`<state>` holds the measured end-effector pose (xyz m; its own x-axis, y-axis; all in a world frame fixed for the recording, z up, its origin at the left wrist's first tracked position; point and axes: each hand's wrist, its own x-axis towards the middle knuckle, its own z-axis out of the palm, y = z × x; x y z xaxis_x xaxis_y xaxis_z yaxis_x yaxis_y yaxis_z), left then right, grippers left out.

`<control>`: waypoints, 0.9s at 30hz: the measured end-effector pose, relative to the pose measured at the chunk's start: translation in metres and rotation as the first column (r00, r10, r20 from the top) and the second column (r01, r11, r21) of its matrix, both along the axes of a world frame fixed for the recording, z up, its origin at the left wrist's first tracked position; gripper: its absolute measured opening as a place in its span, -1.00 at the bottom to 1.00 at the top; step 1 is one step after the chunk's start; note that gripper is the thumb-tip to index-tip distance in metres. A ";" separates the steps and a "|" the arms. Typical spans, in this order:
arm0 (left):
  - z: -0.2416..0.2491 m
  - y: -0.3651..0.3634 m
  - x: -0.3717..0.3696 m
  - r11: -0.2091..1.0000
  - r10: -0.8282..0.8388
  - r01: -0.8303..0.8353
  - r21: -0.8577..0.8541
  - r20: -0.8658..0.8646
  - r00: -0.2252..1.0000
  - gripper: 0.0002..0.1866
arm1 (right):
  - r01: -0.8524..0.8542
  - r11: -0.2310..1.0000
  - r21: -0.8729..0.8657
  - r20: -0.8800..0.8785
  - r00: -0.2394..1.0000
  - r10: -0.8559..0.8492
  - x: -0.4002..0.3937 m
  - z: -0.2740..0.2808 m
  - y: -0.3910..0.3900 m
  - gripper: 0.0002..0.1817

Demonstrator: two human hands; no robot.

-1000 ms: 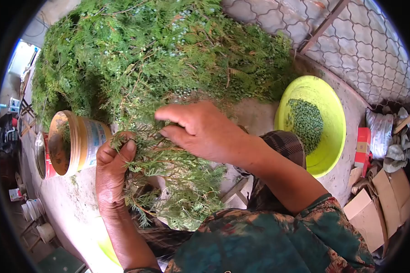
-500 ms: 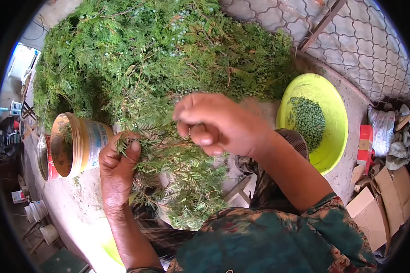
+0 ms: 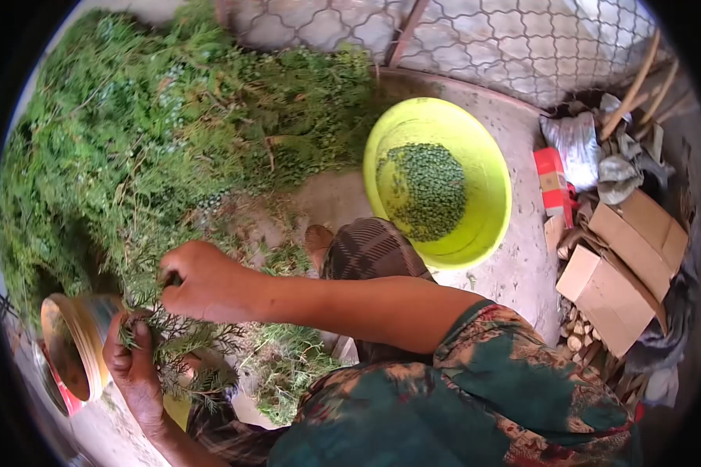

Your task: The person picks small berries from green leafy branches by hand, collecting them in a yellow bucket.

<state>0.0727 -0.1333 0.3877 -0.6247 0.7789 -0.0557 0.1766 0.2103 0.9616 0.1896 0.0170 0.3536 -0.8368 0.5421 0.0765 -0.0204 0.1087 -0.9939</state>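
Observation:
My left hand [image 3: 136, 362] pinches a leafy evergreen sprig [image 3: 199, 342] between thumb and fingers at the lower left. The sprig's flat green fronds spread to the right, over my lap. Just above it is my right hand [image 3: 210, 284], its fingers curled in and closed. Whatever may be inside those fingers is hidden. Behind both hands rises a large heap of cut evergreen branches [image 3: 132, 148] with small pale-green cones among the leaves. A yellow-green basin [image 3: 483, 226] beyond my knee holds a pile of small green cones [image 3: 428, 191].
A tipped bucket [image 3: 93, 335] lies left of my left hand, beside a red container [image 3: 72, 402]. Loose greenery [image 3: 284, 370] lies near my legs. Cardboard boxes [image 3: 639, 233], a red box [image 3: 551, 175] and sacks stand at right. A wire-mesh fence [image 3: 506, 50] runs behind.
The view has turned right, so the basin and heap sit further left. My right hand has come down closer to the sprig; my left hand keeps hold of it.

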 end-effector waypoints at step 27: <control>-0.031 -0.004 -0.045 0.930 0.044 -0.333 0.153 0.856 0.516 -0.62 | -0.132 0.896 0.424 0.162 0.984 0.069 0.051 0.040 -0.025 -0.91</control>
<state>0.0280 -0.1376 0.3564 -0.5380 0.7175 -0.4425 -0.7378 -0.1470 0.6588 0.2403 -0.0076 0.3936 -0.9044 0.3946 0.1625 0.0809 0.5325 -0.8426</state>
